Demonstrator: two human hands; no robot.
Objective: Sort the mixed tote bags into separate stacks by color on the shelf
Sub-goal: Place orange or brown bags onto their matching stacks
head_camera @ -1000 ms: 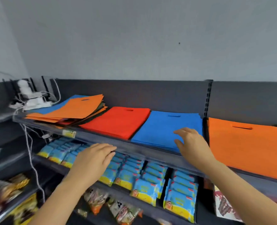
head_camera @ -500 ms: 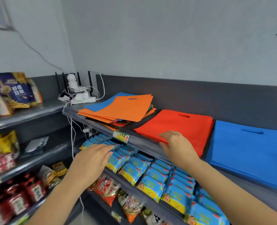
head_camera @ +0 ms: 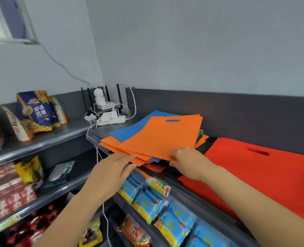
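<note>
Mid-frame, the right hand (head_camera: 188,162) is pinching the top orange tote bag (head_camera: 162,136) by its near edge while the left hand (head_camera: 110,172) is resting flat-fingered against the mixed pile (head_camera: 115,148), which is overhanging the shelf (head_camera: 98,131) and likely sliding off under a quick tug.

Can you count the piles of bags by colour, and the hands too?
Mixed-colour pile: 1
Red pile: 1
Hands: 2. The left hand touches the mixed pile's front edge, and the right hand pinches the top orange bag.
Total: 4
</note>
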